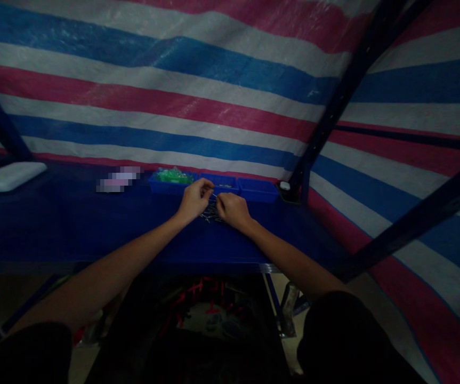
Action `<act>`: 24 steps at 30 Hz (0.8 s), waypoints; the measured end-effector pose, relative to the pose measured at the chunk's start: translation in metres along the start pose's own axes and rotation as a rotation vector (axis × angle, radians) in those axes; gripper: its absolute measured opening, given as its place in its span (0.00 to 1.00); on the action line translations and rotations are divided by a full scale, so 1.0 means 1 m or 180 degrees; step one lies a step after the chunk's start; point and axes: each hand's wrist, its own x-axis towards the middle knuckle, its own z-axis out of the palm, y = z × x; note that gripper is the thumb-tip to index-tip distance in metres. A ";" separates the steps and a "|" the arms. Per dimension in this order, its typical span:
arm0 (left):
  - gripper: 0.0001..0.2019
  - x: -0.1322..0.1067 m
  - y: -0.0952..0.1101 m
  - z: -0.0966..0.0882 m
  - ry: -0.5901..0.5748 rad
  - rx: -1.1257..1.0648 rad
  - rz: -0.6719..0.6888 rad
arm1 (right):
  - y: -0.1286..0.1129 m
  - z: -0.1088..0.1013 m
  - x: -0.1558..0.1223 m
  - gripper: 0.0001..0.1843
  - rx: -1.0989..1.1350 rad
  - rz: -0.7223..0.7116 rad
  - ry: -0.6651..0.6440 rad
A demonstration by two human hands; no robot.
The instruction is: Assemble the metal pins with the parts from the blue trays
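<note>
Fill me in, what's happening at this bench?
A person works with both hands close together over a small pile of metal parts on a blue table. The left hand and right hand pinch something small between them; too dim to tell what. Three blue trays sit just behind, one with green bits. A white device lies far left.

A striped red, white and blue tarp (198, 80) walls a dim stall behind a blue counter (54, 229), framed by dark steel posts (333, 106).
</note>
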 end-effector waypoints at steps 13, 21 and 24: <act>0.20 0.003 0.004 -0.008 -0.0527 0.0710 0.0315 | -0.006 -0.006 0.000 0.14 -0.0067 -0.0020 -0.0300; 0.10 0.006 -0.005 -0.011 -0.0758 0.0941 0.0461 | -0.003 -0.004 -0.002 0.13 -0.0079 -0.0081 -0.0399; 0.09 0.007 -0.005 -0.012 -0.0682 0.0753 0.0337 | -0.002 -0.004 0.000 0.13 0.0018 -0.0017 -0.0342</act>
